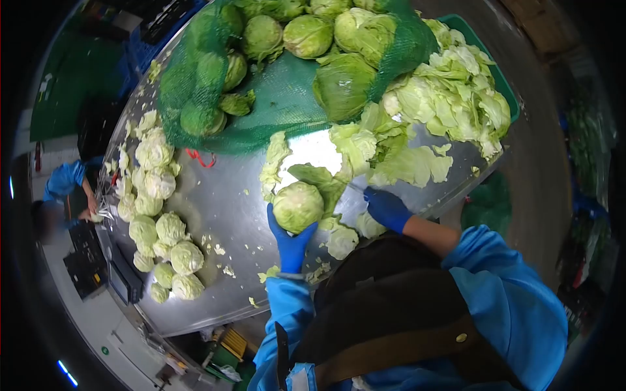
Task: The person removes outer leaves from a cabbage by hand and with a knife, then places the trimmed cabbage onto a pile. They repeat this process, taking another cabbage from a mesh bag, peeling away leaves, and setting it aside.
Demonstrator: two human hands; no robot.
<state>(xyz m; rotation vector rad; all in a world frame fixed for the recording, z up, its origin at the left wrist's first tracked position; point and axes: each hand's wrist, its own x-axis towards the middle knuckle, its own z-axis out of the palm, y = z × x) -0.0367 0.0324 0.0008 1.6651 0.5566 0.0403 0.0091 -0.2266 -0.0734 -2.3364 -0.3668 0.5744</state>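
A round green cabbage rests on the steel table with a loose outer leaf spreading from its far side. Cupped against its near side is my left hand in a blue glove, thumb and fingers spread around it. To the right, my right hand, also blue-gloved, is closed on a knife, whose thin blade points toward the cabbage. The blade's tip is hard to make out among the leaves. Torn leaves lie just beyond my right hand, and trimmed pieces sit between my hands.
A green mesh sack at the far side holds several whole cabbages. Trimmed heads line the table's left side. A green crate heaped with leaves stands far right. A co-worker in a blue sleeve is at left.
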